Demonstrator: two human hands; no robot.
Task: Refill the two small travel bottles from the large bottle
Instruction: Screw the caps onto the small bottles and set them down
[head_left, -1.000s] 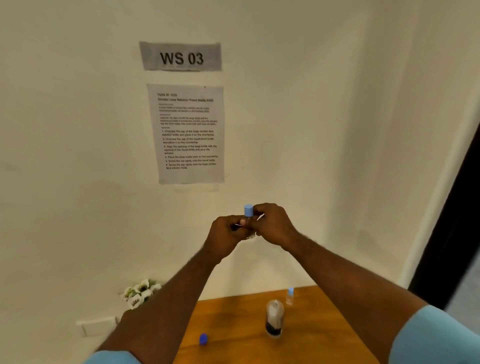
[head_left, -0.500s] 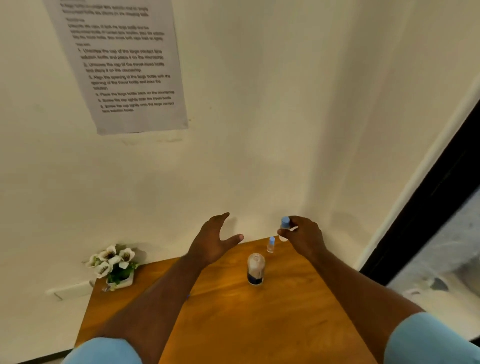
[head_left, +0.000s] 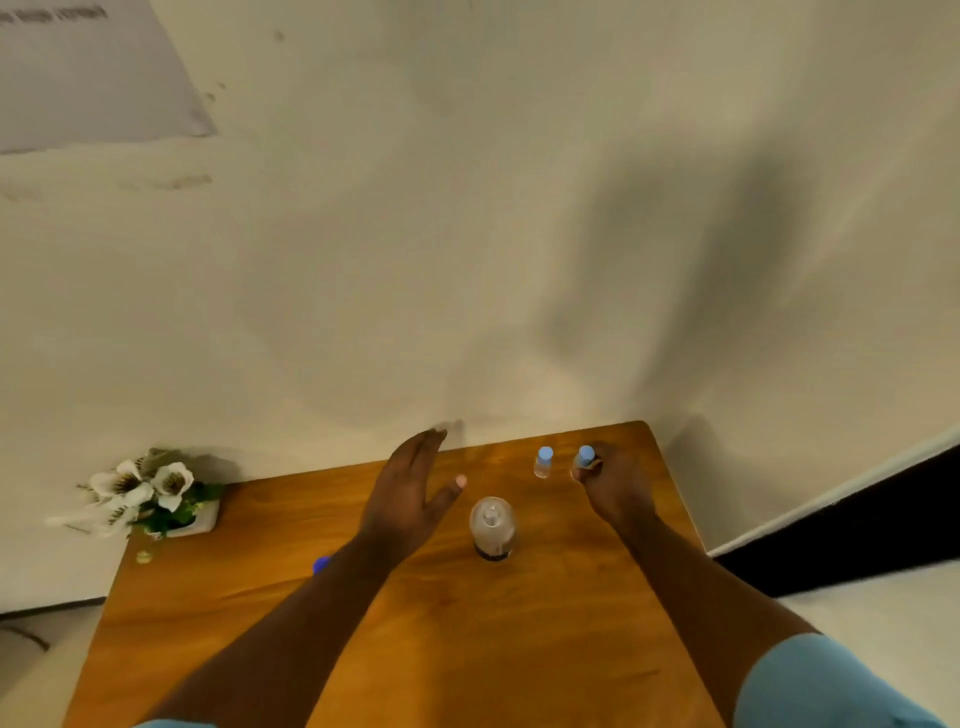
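Wooden desk in a corner of cream walls, seen from my head camera. My right hand is curled around a small travel bottle with a blue cap, holding it upright near the desk's far right corner; I cannot tell whether its base touches the wood. A second small travel bottle, also blue-capped, stands just beside it on its left, apart from my fingers. My left hand hovers flat and spread wide above the desk, thumb out, holding nothing. Between my two hands, nearer to me, the large bottle stands upright with no cap on, a dark band at its base. A loose blue cap lies on the desk, partly hidden by my left forearm. At the desk's far left corner sits a white pot of white flowers. A printed sheet hangs on the wall, upper left, its text too blurred to read. Pale blue sleeves edge the bottom of the view.
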